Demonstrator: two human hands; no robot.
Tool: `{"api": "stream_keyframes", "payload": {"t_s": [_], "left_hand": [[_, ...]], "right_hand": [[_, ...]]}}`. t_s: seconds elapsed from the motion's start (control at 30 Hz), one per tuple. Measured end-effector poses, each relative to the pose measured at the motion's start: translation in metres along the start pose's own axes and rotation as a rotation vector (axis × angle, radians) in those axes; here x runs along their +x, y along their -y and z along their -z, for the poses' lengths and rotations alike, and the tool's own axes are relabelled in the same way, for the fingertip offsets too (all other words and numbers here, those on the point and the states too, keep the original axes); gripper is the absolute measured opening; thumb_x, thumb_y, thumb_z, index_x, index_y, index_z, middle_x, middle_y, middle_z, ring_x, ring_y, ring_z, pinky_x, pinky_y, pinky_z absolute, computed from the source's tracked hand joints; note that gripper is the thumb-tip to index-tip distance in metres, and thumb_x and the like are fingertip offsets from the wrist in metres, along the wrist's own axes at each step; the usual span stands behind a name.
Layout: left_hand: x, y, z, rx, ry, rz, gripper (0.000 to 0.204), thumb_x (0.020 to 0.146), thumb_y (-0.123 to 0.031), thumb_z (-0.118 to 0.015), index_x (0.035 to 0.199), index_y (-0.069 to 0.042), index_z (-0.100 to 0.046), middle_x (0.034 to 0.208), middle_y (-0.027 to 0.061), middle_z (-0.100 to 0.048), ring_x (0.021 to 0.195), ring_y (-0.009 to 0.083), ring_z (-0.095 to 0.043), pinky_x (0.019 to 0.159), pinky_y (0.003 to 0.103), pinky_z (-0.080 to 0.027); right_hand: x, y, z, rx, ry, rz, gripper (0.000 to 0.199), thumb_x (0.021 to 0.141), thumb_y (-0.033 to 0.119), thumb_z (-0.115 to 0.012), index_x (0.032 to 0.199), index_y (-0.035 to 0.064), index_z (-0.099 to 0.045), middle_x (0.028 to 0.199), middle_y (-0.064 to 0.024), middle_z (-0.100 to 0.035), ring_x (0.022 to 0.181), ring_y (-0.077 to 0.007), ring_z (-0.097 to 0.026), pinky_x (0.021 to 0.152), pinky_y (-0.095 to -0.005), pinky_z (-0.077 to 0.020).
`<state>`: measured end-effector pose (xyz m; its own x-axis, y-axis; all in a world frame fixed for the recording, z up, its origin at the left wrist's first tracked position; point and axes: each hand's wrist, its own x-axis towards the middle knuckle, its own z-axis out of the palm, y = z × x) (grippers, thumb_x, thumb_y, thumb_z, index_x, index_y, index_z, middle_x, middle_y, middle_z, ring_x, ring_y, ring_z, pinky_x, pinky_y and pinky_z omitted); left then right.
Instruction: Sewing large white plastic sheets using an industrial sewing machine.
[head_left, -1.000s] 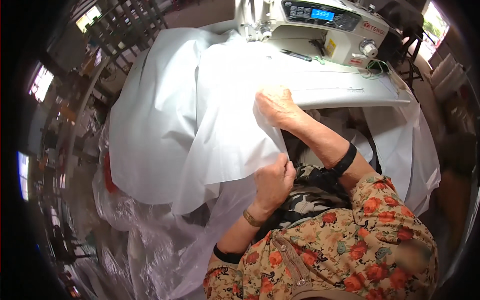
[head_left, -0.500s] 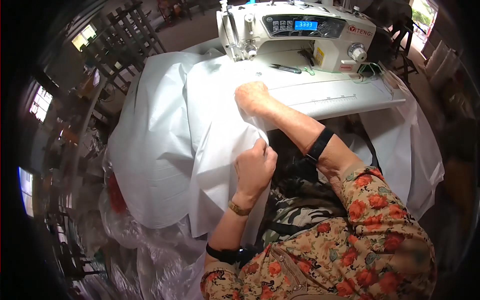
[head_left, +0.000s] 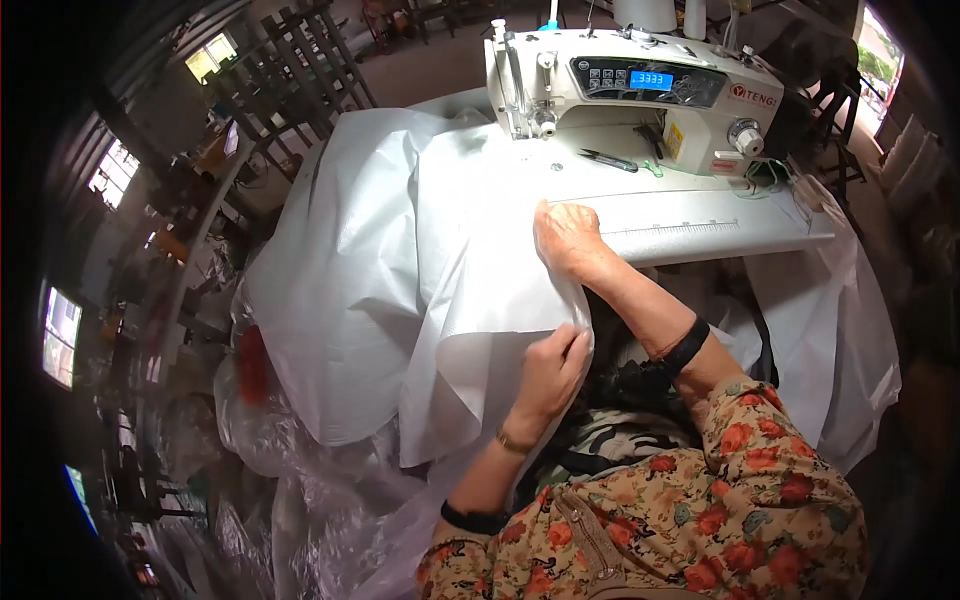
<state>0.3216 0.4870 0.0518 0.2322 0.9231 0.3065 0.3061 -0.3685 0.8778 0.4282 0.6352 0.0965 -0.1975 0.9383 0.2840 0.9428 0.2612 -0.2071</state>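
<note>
A large white sheet of smooth cloth or plastic lies over the left part of the sewing machine's bed and hangs down toward me. My right hand, closed in a pinch, grips the sheet's right edge at the bed's front. Nearer to me, my left hand is closed on the same edge lower down, and the sheet is drawn between the two hands. Beyond them stands a white sewing machine with a lit blue display. Its needle area is washed out by bright light.
Black thread snips and a small green item lie on the bed, right of the needle. More white sheeting hangs off the right side. Crumpled clear plastic is heaped at lower left. Thread cones stand behind the machine.
The whole view has shifted, so the machine appears farther right and lower. Both hands have come slightly nearer to me along the sheet's edge, and the sheet's lower part is now folded over.
</note>
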Motion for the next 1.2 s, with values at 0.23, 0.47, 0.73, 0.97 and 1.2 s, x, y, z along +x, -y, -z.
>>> {"api": "stream_keyframes", "payload": {"t_s": [0.23, 0.47, 0.73, 0.97, 1.2], "left_hand": [[-0.119, 0.160, 0.054, 0.716, -0.532, -0.028, 0.023, 0.096, -0.013, -0.054, 0.114, -0.001, -0.061, 0.097, 0.0119, -0.064, 0.089, 0.0192, -0.061, 0.077, 0.030, -0.050], [-0.138, 0.203, 0.092, 0.724, -0.500, 0.017, 0.028, 0.096, -0.015, -0.053, 0.118, -0.001, -0.060, 0.106, 0.0143, -0.066, 0.097, 0.0239, -0.063, 0.083, 0.033, -0.051], [-0.109, 0.227, 0.115, 0.495, -0.525, 0.071, 0.027, 0.096, -0.014, -0.054, 0.117, 0.000, -0.061, 0.104, 0.0148, -0.066, 0.095, 0.0246, -0.063, 0.081, 0.033, -0.051], [-0.084, 0.241, 0.127, 0.293, -0.433, 0.118, 0.026, 0.095, -0.013, -0.054, 0.116, 0.001, -0.061, 0.103, 0.0152, -0.066, 0.093, 0.0252, -0.063, 0.079, 0.033, -0.051], [-0.067, 0.244, 0.148, 0.135, -0.343, 0.183, 0.025, 0.094, -0.012, -0.055, 0.115, 0.001, -0.061, 0.102, 0.0156, -0.066, 0.090, 0.0258, -0.063, 0.078, 0.033, -0.051]], "right_hand": [[0.001, -0.009, 0.006, -0.028, 0.013, 0.001, 0.015, 0.075, 0.005, -0.057, 0.085, -0.0011, -0.067, 0.077, -0.0190, -0.069, 0.071, -0.0320, -0.069, 0.063, -0.0416, -0.0550], [-0.001, -0.011, 0.004, 0.000, 0.011, 0.067, 0.016, 0.078, 0.004, -0.052, 0.087, -0.0044, -0.062, 0.075, -0.0216, -0.067, 0.073, -0.0341, -0.069, 0.067, -0.0425, -0.0542], [-0.004, -0.012, 0.011, 0.021, 0.056, 0.044, 0.016, 0.080, 0.005, -0.050, 0.090, -0.0048, -0.059, 0.074, -0.0228, -0.066, 0.074, -0.0374, -0.067, 0.068, -0.0452, -0.0526], [0.003, -0.012, 0.008, 0.068, 0.116, -0.011, 0.018, 0.080, 0.004, -0.052, 0.094, -0.0056, -0.058, 0.078, -0.0235, -0.067, 0.078, -0.0373, -0.068, 0.072, -0.0450, -0.0524], [0.002, -0.014, 0.006, 0.064, 0.105, -0.022, 0.020, 0.080, 0.004, -0.053, 0.095, -0.0077, -0.058, 0.076, -0.0214, -0.067, 0.075, -0.0342, -0.069, 0.069, -0.0431, -0.0536]]}}
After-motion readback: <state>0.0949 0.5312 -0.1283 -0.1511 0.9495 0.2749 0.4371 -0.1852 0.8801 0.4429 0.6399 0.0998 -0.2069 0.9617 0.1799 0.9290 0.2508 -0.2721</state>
